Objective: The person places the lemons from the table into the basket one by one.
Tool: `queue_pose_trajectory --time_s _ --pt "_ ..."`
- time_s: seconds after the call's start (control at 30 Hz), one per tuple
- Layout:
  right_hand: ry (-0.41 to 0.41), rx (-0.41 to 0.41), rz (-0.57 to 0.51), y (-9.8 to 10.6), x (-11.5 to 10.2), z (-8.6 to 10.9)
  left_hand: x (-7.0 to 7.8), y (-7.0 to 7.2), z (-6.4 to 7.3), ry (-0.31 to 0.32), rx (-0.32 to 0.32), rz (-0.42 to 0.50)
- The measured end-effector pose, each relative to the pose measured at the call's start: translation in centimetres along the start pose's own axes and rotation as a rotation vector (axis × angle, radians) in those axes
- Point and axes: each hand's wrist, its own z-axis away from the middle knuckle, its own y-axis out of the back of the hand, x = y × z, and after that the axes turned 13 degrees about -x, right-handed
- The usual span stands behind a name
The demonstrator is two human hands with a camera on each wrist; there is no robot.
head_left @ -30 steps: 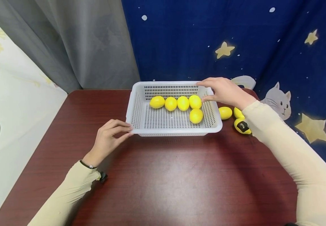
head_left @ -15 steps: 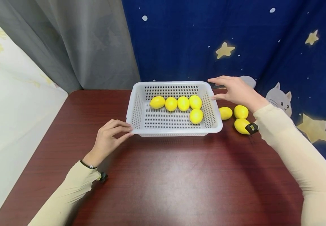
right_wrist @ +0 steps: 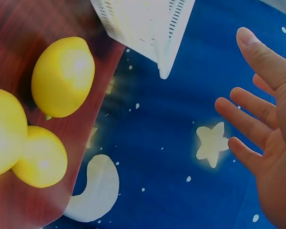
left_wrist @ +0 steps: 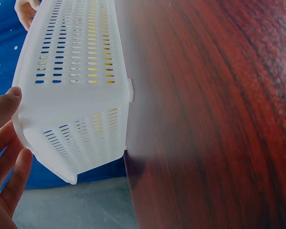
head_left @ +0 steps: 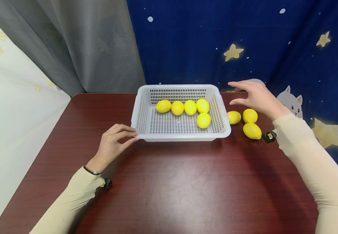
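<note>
A white perforated plastic basket (head_left: pixel 180 136) sits on the table with several yellow lemons (head_left: pixel 178 108) inside, four in a row and one in front of the row's right end. My left hand (head_left: pixel 110 144) pinches the rim at the basket's near left corner. In the left wrist view the thumb (left_wrist: pixel 7 105) lies on one side of that rim and the fingers on the other. To the right of the basket my right hand (head_left: pixel 258 96) hovers with fingers spread and nothing in it. Below it on the table lie three more lemons (head_left: pixel 252 131), one close beside the basket wall.
The dark red wooden table (head_left: pixel 169 188) ends just behind the basket. A blue curtain (head_left: pixel 186 42) with stars and a grey curtain (head_left: pixel 98 48) hang along its far edge. At the left is a white patterned surface (head_left: pixel 10 113).
My right hand has moved right, from over the basket's far right corner to beyond its right side. My left hand, the basket and the lemons stay in place.
</note>
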Motion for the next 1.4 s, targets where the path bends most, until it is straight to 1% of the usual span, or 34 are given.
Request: queue_pose_trajectory --time_s 0.07,0.17,0.47,0.7,0.93,1.1,1.23,1.4 --pt "0.006 0.014 -0.005 -0.1 0.3 0.2 0.0 0.0 0.0 0.002 -0.001 -0.002" --pt "-0.005 0.013 -0.019 -0.4 0.8 0.4 0.0 0.0 0.0 0.006 -0.001 -0.002" --pt "-0.074 -0.031 -0.06 -1.3 1.9 0.7 0.1 0.1 0.1 0.01 -0.004 0.008" --pt "-0.109 -0.037 -0.075 -2.1 2.7 0.9 0.0 0.0 0.1 0.004 -0.001 0.007" --pt "-0.12 -0.049 -0.083 -3.3 3.7 1.0 -0.1 0.0 0.0 -0.003 0.008 0.01" --pt "-0.138 -0.074 -0.113 -4.2 4.2 0.9 -0.1 0.0 0.0 -0.004 0.008 0.007" --pt "-0.144 -0.089 -0.139 -4.6 4.5 1.0 -0.1 0.0 0.1 -0.003 0.005 0.005" --pt "-0.156 -0.104 -0.137 -5.3 4.7 0.9 -0.1 0.0 0.1 0.002 0.002 0.003"
